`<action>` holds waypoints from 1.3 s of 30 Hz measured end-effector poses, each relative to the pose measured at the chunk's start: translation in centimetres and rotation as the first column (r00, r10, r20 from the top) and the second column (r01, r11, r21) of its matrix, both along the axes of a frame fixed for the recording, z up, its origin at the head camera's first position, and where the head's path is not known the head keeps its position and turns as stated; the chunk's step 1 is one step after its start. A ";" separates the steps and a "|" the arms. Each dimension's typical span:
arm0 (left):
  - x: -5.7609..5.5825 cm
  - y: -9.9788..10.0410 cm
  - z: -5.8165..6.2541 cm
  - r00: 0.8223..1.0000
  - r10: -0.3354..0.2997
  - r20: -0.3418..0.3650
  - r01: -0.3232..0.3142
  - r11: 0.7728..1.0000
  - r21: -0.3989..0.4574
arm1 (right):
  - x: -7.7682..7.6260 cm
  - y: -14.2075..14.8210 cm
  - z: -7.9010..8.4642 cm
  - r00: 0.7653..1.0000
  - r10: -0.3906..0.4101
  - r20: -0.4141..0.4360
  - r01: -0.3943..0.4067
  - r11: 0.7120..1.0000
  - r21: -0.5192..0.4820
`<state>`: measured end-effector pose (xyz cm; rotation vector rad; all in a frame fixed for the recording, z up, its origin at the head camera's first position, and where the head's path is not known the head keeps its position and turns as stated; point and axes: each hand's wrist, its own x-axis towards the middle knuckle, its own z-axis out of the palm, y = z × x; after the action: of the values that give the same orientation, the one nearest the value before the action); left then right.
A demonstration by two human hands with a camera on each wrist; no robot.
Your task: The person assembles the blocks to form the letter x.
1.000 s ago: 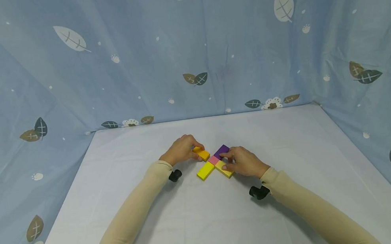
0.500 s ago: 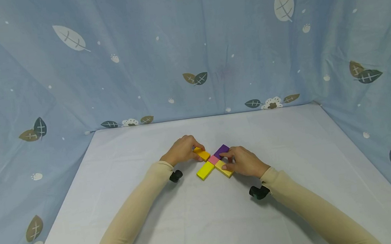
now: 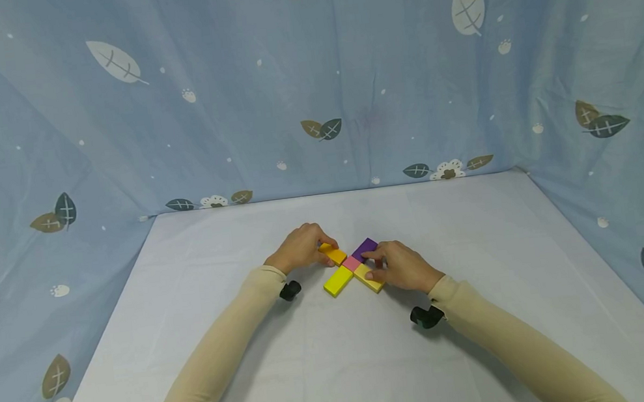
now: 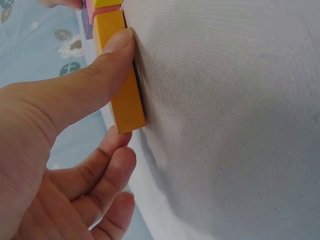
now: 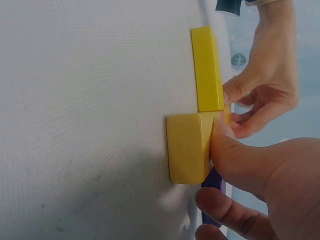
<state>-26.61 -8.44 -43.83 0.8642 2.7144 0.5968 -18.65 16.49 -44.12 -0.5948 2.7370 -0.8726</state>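
Observation:
Flat wooden blocks form a cross on the white tabletop, around a pink block [image 3: 351,263]. My left hand [image 3: 299,248] pinches the orange block [image 4: 129,102] at the cross's far left arm, thumb along its side and a finger at its outer end. My right hand [image 3: 404,267] rests at the right side of the cross. Its thumb lies on the pale yellow block [image 5: 186,149], and its loosely bent fingers are at the purple block [image 3: 365,249], partly hidden. The bright yellow block [image 3: 339,281] lies at the near left, touched by neither hand.
A white cloth covers the table [image 3: 340,369]. Behind and at both sides hangs a blue curtain [image 3: 229,106] with leaf and flower prints. Small black cameras [image 3: 426,317] hang under both wrists, close over the cloth.
The orange block and my left hand have shifted very slightly right, toward the pink block. My right hand and the other blocks have stayed in place.

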 end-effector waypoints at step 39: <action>0.6 0.1 0.0 1.000 -0.006 -0.009 0.006 1.000 -0.002 | -0.1 0.0 -0.1 1.000 0.010 -0.022 -0.010 1.000 0.010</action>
<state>-26.06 -8.29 -43.86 0.8762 2.7192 0.5896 -18.72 16.47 -44.22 -0.6197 2.7541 -0.8549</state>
